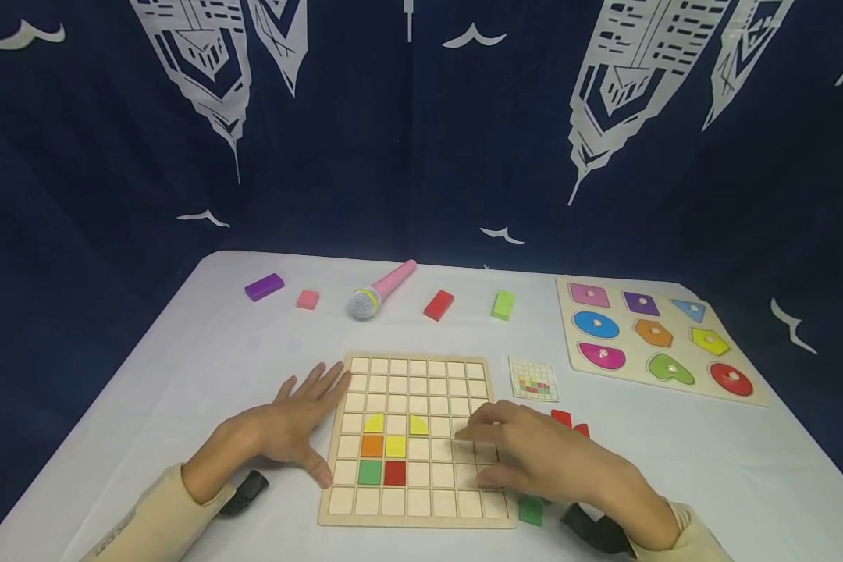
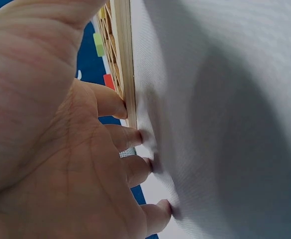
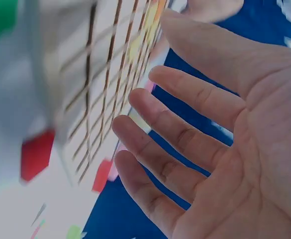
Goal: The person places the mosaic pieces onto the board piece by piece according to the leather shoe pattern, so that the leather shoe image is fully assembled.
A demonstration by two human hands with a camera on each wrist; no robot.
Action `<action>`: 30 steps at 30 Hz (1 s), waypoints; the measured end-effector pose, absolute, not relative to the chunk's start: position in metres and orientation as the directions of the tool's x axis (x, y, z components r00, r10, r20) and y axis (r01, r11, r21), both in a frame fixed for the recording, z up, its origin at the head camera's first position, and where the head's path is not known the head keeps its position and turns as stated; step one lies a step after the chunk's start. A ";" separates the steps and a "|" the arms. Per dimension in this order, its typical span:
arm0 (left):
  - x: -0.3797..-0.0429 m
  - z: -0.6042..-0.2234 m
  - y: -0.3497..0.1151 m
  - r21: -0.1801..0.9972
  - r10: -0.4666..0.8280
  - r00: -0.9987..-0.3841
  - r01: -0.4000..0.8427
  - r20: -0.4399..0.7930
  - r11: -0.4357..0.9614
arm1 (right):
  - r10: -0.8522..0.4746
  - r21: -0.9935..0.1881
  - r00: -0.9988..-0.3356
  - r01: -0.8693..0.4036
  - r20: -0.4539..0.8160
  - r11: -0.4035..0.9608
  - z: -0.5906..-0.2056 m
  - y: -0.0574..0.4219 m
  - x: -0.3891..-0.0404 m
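Note:
A wooden grid board [image 1: 421, 519] lies flat on the white table. Several coloured tiles sit in its left half: an orange square [image 1: 371, 446], a yellow square [image 1: 396, 446], a green square [image 1: 369, 472], a red square [image 1: 395, 473] and two yellow rounded tiles [image 1: 374, 423]. Against the board's left edge rests my left hand [image 1: 291, 425], fingers spread, fingertips on the cloth in the left wrist view. Over the board's right side hovers my right hand [image 1: 541, 449]; the right wrist view shows its palm [image 3: 264, 134] with nothing held.
Beside the board's upper right lies a small pattern card [image 1: 533, 380]. Red tiles [image 1: 562, 417] and green tiles [image 1: 530, 510] lie around the right hand. A shape puzzle [image 1: 663, 382] stands far right. Along the back are a pink microphone [image 1: 382, 290] and several coloured blocks [image 1: 439, 305].

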State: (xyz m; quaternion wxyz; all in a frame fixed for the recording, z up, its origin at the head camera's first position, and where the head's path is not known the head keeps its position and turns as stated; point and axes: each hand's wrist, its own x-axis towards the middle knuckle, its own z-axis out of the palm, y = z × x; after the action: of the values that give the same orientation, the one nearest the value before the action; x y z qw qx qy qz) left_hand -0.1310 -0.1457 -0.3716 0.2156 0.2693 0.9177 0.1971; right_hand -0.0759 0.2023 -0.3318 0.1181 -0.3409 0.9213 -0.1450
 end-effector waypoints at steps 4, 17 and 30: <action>-0.132 -0.371 -0.146 0.476 0.563 -0.768 0.388 -0.306 0.789 | -0.622 -0.376 -0.773 -0.543 -0.127 0.751 -0.333 0.218 -0.089; -0.132 -0.372 -0.144 0.472 0.573 -0.766 0.405 -0.294 0.783 | -0.538 -0.419 -0.816 -0.421 -0.213 0.805 -0.341 0.238 -0.111; -0.132 -0.372 -0.145 0.472 0.570 -0.768 0.404 -0.290 0.784 | -0.517 -0.399 -0.824 -0.404 -0.233 0.823 -0.345 0.243 -0.116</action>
State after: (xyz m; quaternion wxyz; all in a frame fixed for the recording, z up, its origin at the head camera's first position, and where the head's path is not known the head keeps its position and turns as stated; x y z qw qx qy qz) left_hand -0.1320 -0.1448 -0.3718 0.2139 0.2647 0.9199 0.1948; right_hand -0.1161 0.2432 -0.3447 0.1680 -0.2449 0.9399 -0.1686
